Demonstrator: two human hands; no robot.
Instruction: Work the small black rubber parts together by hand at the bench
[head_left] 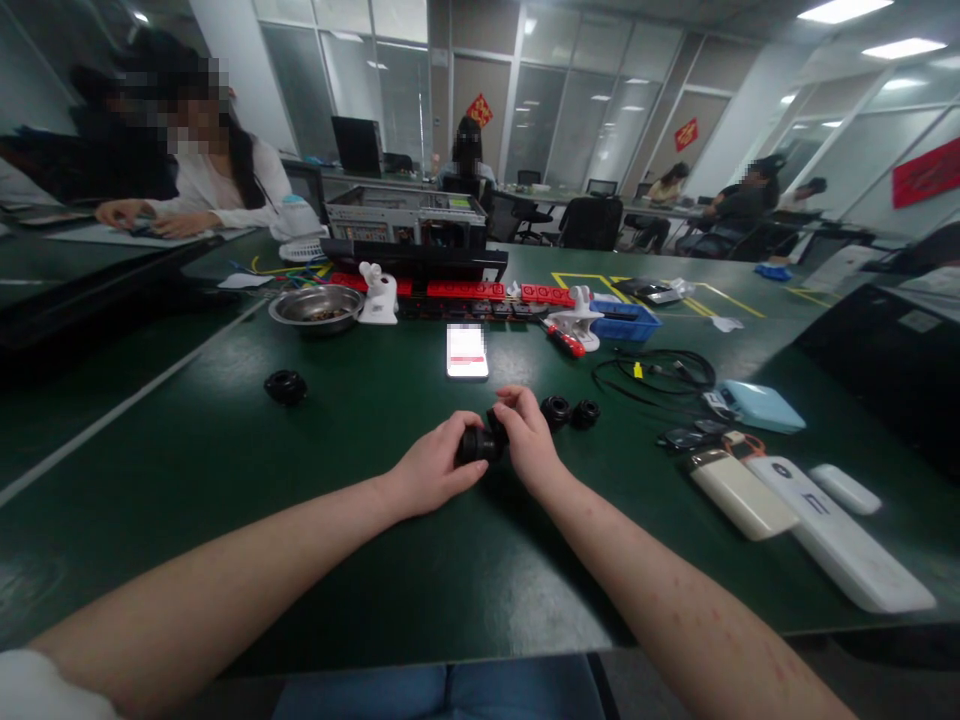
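Observation:
Both my hands meet over the green table [225,440], just in front of me. My left hand [431,470] is closed round a small black round part [480,444]. My right hand [529,435] pinches the same part from the right and above with bent fingers. Two more black ring-shaped parts [570,412] lie side by side on the table just right of my right hand. Another black round part [286,386] sits alone farther to the left. A phone [466,352] lies flat beyond my hands.
A metal bowl [315,306], white stands, red strips, a screwdriver [564,340] and a blue tray [626,320] line the back. Black cables [660,372], a light blue case [761,405] and white power banks [817,520] lie at right. A person sits at far left; others work behind.

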